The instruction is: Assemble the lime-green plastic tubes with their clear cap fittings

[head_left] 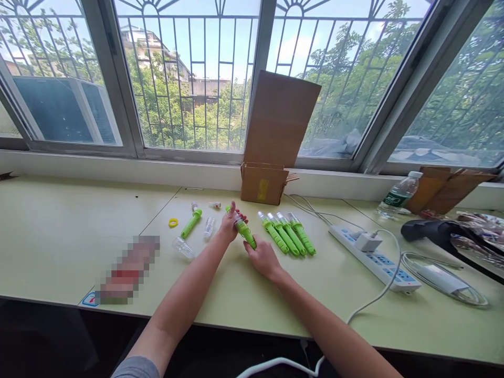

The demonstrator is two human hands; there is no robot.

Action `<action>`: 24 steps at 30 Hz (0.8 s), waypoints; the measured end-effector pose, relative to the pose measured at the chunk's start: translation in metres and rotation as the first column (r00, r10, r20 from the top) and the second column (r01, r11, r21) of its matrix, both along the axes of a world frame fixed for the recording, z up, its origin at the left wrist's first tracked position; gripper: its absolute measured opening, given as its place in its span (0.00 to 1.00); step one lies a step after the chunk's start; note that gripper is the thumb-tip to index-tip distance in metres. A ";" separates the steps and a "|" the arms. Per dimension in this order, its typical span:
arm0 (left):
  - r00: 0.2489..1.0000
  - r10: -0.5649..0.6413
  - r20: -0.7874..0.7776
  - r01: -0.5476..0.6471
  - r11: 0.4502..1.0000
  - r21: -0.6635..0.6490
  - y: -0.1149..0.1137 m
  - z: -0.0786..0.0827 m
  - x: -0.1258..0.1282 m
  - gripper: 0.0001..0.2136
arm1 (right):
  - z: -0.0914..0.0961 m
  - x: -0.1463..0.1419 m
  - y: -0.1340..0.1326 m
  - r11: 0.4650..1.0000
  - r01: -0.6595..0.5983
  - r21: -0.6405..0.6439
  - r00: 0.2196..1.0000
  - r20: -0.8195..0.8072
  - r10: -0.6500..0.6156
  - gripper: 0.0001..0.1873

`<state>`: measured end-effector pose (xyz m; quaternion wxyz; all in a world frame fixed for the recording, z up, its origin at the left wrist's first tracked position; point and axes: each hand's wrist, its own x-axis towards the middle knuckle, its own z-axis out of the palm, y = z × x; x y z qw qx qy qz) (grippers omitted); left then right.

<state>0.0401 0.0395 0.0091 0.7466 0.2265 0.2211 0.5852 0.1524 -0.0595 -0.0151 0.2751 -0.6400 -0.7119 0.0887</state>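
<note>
My left hand is closed around the clear upper part of a green-handled stick, thumb pointing up. My right hand grips the lower end of the same stick's green handle. To the left lie a separate green handle with a small clear tip, a yellow ring, a clear ribbed tube, a wider clear tube and a small whitish piece with a red spot. Several similar green sticks with clear tops lie side by side to the right of my hands.
An open cardboard box stands against the window sill. On the right are a white power strip with a plugged-in charger, coiled cable, a water bottle and a black strap. A blurred-out object lies left.
</note>
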 end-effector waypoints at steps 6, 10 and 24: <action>0.997 0.067 0.040 -0.067 0.998 -0.018 -0.006 0.007 0.009 0.24 | 0.000 0.002 0.000 0.982 0.172 0.081 0.909 0.371 -0.190 0.12; 0.993 0.114 -0.004 -0.114 0.993 -0.008 -0.011 0.012 0.009 0.23 | 0.000 0.001 0.001 0.984 0.161 0.073 0.908 0.381 -0.177 0.14; 0.999 0.005 -0.037 -0.002 0.995 0.102 -0.010 0.021 0.006 0.15 | -0.002 0.003 0.009 0.997 -0.071 -0.022 0.978 -0.198 0.065 0.08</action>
